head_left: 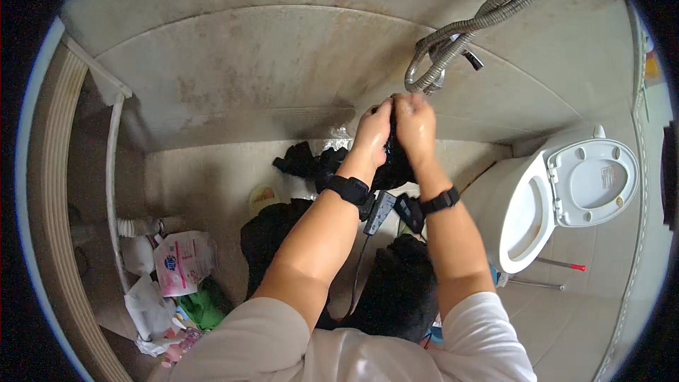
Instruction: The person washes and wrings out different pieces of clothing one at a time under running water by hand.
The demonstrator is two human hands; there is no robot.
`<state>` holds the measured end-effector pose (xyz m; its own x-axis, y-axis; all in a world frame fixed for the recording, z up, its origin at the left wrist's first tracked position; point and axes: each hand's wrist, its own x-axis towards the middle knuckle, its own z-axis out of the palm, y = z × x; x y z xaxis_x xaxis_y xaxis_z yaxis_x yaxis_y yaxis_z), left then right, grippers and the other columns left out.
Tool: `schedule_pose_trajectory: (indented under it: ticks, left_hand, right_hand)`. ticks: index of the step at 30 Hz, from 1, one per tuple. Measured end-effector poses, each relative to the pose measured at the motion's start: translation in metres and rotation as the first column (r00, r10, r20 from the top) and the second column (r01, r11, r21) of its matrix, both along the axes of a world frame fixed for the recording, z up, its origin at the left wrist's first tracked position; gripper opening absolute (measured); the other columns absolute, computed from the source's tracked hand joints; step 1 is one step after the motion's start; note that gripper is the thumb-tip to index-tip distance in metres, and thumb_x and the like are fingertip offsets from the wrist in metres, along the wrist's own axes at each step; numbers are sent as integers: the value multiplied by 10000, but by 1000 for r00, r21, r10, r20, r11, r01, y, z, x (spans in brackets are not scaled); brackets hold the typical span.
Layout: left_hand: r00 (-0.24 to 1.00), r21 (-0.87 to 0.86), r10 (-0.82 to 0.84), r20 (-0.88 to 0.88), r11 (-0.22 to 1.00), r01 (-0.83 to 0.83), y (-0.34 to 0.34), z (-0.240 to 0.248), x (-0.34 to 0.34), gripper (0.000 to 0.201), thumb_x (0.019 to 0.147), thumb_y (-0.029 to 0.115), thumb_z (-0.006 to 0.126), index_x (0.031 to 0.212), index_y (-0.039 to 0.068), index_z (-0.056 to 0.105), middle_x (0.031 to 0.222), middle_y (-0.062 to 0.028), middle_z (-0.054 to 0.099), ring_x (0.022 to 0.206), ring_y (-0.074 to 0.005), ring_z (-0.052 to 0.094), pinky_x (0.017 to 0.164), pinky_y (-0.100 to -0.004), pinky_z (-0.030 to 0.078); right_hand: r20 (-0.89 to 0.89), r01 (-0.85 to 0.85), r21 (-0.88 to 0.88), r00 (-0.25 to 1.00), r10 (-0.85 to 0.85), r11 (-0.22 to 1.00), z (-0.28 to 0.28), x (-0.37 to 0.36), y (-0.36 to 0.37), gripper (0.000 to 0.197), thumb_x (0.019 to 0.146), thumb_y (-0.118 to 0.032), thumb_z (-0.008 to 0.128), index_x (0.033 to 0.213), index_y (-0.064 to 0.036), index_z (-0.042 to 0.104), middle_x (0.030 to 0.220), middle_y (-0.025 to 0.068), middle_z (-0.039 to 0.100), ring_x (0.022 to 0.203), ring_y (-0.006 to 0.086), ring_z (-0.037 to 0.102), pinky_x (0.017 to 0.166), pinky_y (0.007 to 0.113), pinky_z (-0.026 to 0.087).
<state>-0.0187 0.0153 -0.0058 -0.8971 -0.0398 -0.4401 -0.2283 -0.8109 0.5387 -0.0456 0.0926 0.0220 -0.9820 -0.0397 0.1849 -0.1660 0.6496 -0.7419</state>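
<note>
Both my arms reach forward to a wall tap [456,49] with a coiled metal shower hose [509,1]. My left hand [373,134] is closed on a dark wet cloth [390,143], which hangs down between my hands. Pressed against it from the other side, my right hand [416,127] grips the same cloth, its fingers slightly blurred. More of the black fabric [304,163] lies bunched on the floor to the left of my hands, where some water glints. Wide black bands circle both wrists.
At the right stands a white toilet [523,226] with its lid raised. To the left, a pink and white package [185,262] and a green cloth [204,304] lie near a white frame. A grey box with a cable [380,212] hangs below my wrists. A stained wall rises ahead.
</note>
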Motion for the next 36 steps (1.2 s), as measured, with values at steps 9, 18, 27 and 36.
schedule_pose_trajectory:
  ticks: [9,18,27,36]
  left_hand:
    - [990,168,-111,-90,978,125,-21,-2,-2,319,850,318,611,997,36,633,905,-85,653,784,-199,632,703,-333,501]
    - [984,341,125,-127,937,-75,0,-39,-10,256,913,289,519,983,49,572,870,-49,579,789,-182,564,708,-346,469]
    - [998,-295,43,41,955,-29,13,25,12,345,861,294,518,875,-34,623,784,-67,574,763,-148,489,695,-326,409]
    - [993,417,70,-92,908,-26,-4,-10,3,295,928,322,473,900,46,575,850,-87,591,721,-199,567,650,-329,465]
  right_hand:
    - [362,-57,-742,805,470,668,13,1,22,299,835,-135,641,1107,-41,560,997,5,594,869,132,567,780,276,461]
    - [-118,-112,287,981,151,951,27,41,-21,303,809,-379,585,942,-119,664,927,180,620,881,383,586,752,434,471]
    - [164,-121,-79,977,133,989,1,-29,34,295,816,-246,589,928,25,621,883,244,629,877,317,627,776,366,463]
    - [-5,-131,256,991,137,958,28,40,-22,349,795,-409,600,909,-85,662,975,167,640,925,374,600,813,420,461]
